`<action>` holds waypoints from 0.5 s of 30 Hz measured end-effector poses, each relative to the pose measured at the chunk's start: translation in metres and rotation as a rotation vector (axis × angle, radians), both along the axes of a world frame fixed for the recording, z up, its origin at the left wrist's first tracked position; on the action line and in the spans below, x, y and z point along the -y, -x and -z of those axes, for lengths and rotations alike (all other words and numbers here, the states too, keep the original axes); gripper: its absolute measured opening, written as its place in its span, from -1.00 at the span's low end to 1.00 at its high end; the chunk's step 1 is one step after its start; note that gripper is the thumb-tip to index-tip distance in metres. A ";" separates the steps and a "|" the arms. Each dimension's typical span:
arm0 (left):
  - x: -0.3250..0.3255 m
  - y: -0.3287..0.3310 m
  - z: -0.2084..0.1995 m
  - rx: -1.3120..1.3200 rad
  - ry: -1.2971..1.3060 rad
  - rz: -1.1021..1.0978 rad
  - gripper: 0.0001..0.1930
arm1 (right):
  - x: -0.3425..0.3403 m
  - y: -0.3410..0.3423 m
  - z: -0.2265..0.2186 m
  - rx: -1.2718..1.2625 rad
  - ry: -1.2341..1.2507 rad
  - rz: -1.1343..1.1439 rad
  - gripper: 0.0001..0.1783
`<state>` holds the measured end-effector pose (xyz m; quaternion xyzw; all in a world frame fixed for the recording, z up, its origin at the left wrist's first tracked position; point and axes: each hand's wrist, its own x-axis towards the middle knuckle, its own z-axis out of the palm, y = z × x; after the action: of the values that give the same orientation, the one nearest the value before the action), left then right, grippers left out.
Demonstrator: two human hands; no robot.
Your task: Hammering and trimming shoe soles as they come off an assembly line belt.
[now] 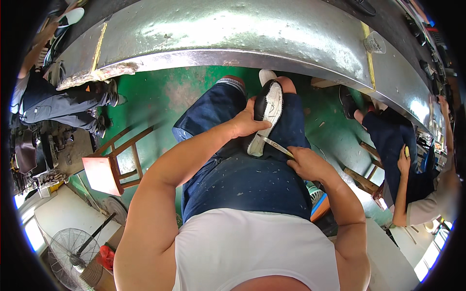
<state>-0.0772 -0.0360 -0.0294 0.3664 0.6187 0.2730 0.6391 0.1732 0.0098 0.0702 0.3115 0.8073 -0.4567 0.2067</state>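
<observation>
A shoe lies on my lap, its pale underside turned up and its black upper showing along the left side. Ragged stitching or fibre runs round the edge of that underside. My left hand is closed on the shoe's left side, the thumb pressing across the pale bottom. In my right hand is a slim, flat metal blade, gripped at its yellowish end. Its far tip meets the underside near the shoe's lower end. The fingers under the shoe are partly hidden.
A long metal-topped bench runs across in front of my knees, with a clear cup on it. A wooden stool and a fan stand to the left. People sit on both sides; one person's hand shows at right.
</observation>
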 end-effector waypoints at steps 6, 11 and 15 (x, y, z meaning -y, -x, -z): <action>0.005 0.000 0.013 0.019 -0.056 -0.011 0.18 | 0.008 -0.001 -0.014 0.088 -0.090 -0.052 -0.74; 0.009 -0.007 -0.007 -0.040 -0.124 0.069 0.16 | 0.016 -0.014 -0.004 0.253 -0.124 -0.005 -0.76; 0.053 -0.006 0.009 0.044 -0.123 0.116 0.06 | 0.012 -0.029 0.028 0.150 -0.195 -0.004 -0.75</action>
<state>-0.0714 -0.0893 -0.0384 0.4339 0.5644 0.2811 0.6435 0.2026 -0.0027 0.0424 0.3620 0.8307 -0.3510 0.2359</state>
